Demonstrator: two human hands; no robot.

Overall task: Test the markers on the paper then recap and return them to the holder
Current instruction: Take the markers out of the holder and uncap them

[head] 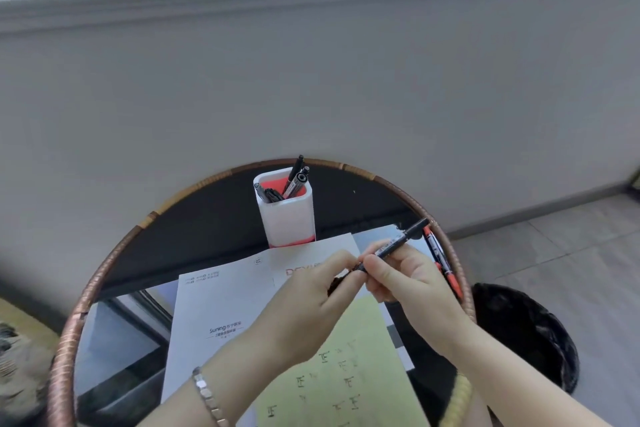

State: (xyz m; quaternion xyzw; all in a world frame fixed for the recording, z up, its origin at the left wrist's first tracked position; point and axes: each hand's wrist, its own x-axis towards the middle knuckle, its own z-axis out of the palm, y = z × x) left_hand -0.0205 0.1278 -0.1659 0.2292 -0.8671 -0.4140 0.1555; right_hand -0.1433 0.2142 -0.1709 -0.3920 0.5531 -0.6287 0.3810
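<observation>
My right hand (412, 279) grips a black marker (401, 239) by its barrel, its far end pointing up and right. My left hand (311, 302) pinches a dark cap (341, 282) at the marker's near tip. Both hands hover above a pale green paper (349, 381) that carries several black test marks. A white holder (285, 215) with a red inside stands upright at the back of the table and contains several dark pens. Two red-and-black markers (441, 258) lie by the right rim.
A round glass table with a woven copper rim (114, 253) bears everything. A white printed sheet (221, 308) lies under the green paper. A black-lined bin (523, 329) sits on the floor at the right. A grey wall rises just behind.
</observation>
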